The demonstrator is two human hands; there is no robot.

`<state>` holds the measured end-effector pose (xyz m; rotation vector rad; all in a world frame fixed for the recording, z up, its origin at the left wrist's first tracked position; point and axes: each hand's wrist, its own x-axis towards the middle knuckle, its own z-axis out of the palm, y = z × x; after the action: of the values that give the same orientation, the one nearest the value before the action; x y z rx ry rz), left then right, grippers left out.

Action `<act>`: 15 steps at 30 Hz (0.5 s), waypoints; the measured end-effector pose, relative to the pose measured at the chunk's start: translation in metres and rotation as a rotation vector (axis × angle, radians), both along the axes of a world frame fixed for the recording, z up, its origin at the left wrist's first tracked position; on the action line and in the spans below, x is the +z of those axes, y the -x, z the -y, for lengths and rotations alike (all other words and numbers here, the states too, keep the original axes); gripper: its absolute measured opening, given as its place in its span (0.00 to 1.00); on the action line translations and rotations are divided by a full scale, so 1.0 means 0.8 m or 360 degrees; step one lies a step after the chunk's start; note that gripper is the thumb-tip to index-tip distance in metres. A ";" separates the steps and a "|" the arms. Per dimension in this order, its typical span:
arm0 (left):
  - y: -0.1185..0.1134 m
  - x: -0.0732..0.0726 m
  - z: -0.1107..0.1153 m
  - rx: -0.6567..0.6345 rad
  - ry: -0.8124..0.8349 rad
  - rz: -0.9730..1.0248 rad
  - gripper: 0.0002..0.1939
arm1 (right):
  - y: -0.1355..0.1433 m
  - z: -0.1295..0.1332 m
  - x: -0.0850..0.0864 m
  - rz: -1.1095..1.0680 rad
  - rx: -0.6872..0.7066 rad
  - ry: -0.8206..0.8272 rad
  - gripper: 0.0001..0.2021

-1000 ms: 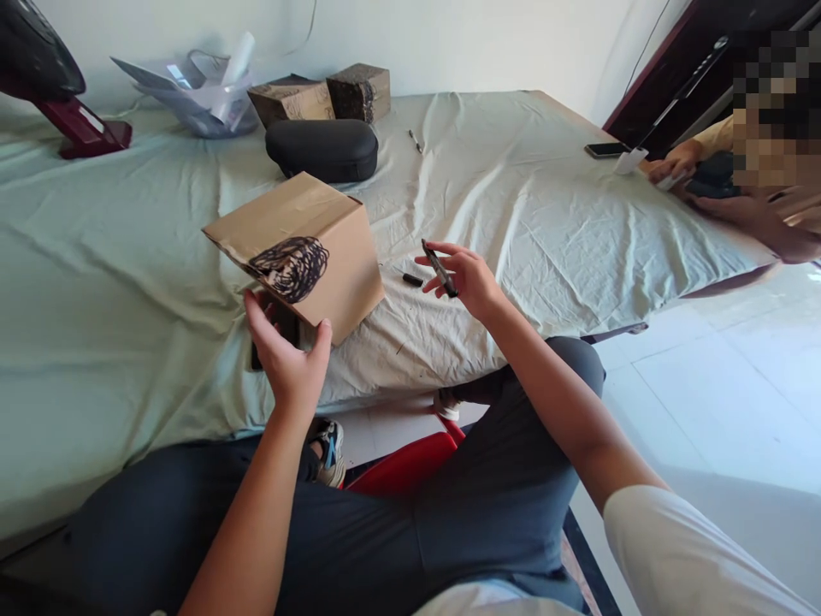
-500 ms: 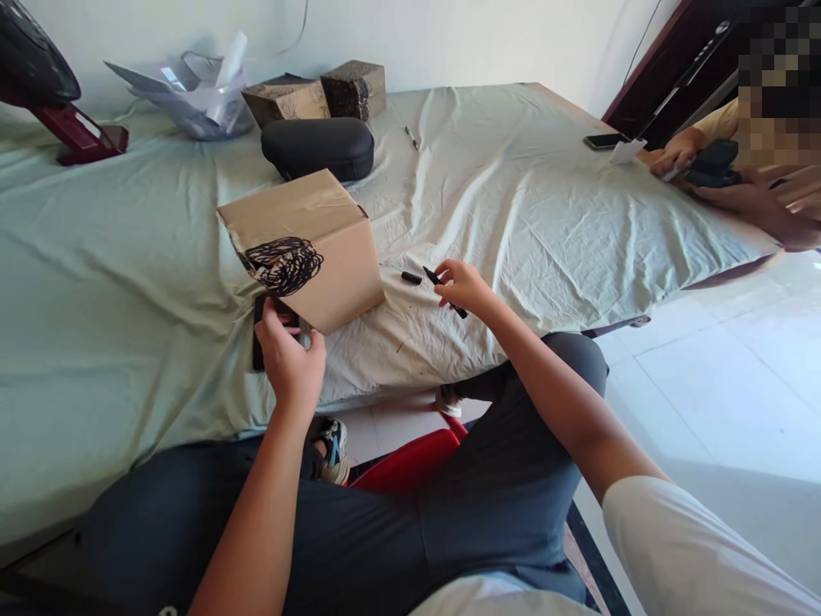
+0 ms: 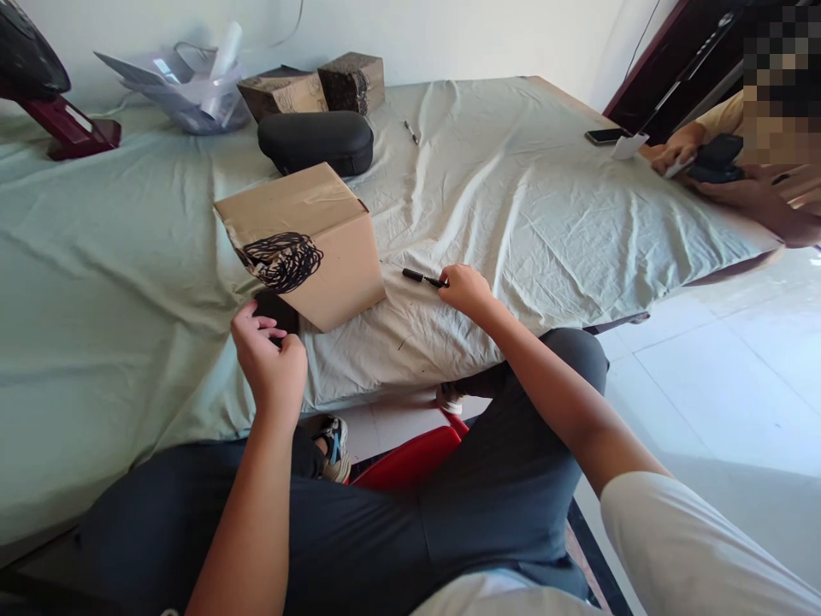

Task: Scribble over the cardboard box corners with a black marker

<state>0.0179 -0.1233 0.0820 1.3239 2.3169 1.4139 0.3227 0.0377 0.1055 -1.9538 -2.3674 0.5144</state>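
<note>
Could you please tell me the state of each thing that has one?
Marker: not fully capped, held in the right hand
Cap: lying at the marker's tip
Cardboard box: scribbled on in black
Black case: closed
Plastic basket: filled
Cloth: wrinkled

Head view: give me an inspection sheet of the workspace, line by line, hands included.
Surface: pale cloth, wrinkled; small dark marks near the front edge.
Job's things: box with black scribble; uncapped marker, its tip at the cap, contact unclear.
Clutter: case, basket, pen, phone.
Hands: right hand holds the marker; left hand is by a dark thing beside the box, grip unclear.
Cables: wire on the wall; at the hands, nothing seen.
Surroundings: a co-worker's hands at far right; red seat below.
</note>
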 end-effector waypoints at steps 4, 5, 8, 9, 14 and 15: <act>0.003 0.001 0.001 0.0013 -0.0044 0.0026 0.39 | 0.005 -0.001 -0.005 -0.0006 0.0062 -0.0033 0.18; 0.003 0.001 0.001 0.0019 -0.0048 0.0021 0.39 | 0.006 -0.001 -0.007 -0.0009 0.0067 -0.0050 0.19; 0.003 0.001 0.000 0.0023 -0.0056 0.0019 0.38 | 0.013 -0.001 -0.014 -0.0025 0.0081 -0.0109 0.21; 0.003 0.001 0.000 0.0023 -0.0060 0.0025 0.38 | 0.017 -0.001 -0.017 -0.0031 0.0089 -0.0131 0.22; 0.012 0.007 0.006 0.0017 0.0060 -0.0119 0.40 | 0.043 -0.003 -0.038 -0.0035 0.0115 -0.0265 0.23; 0.015 0.007 0.007 0.0030 0.0164 -0.0228 0.41 | 0.048 -0.004 -0.042 -0.0027 0.0136 -0.0301 0.23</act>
<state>0.0059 -0.1292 0.0877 1.4206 2.4612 1.2232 0.2842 0.0410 0.0718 -1.7693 -2.3985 0.2955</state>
